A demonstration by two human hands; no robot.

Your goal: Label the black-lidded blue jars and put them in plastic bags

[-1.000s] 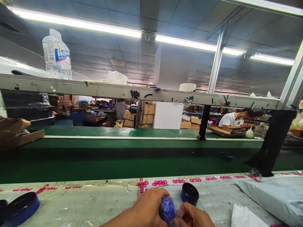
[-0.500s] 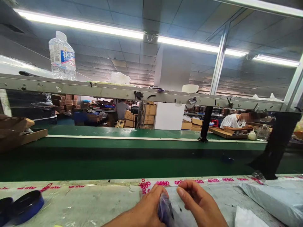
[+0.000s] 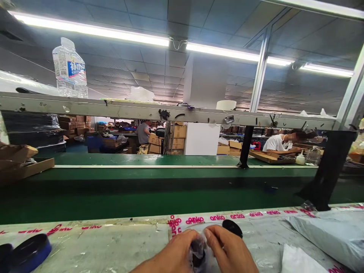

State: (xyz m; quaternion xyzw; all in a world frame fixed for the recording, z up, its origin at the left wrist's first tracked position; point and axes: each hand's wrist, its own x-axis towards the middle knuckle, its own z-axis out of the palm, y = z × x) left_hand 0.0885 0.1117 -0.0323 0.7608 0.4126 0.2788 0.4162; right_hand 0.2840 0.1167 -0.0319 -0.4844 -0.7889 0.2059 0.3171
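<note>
At the bottom centre, my left hand [image 3: 176, 252] is closed round a dark object in a clear plastic bag [image 3: 198, 253]. My right hand [image 3: 229, 248] pinches the upper edge of the same bag, its thumb and forefinger together close to my left fingertips. A round black disc [image 3: 232, 228] shows just behind my right hand on the covered bench. Two round black and blue parts [image 3: 31, 252] lie at the lower left, one cut off by the frame edge.
A pale plastic bag [image 3: 330, 239] and white tissue [image 3: 301, 261] lie at right. Beyond the bench [image 3: 113, 242] runs a green surface [image 3: 108, 204] with a cardboard tray [image 3: 36, 168] at left. A shelf [image 3: 127, 110] holds a bottle [image 3: 69, 70]. Two people are in the background.
My right hand has moved left and now meets the bag, with its fingers closed on it. The black disc has come into view behind it. The camera view has shifted slightly.
</note>
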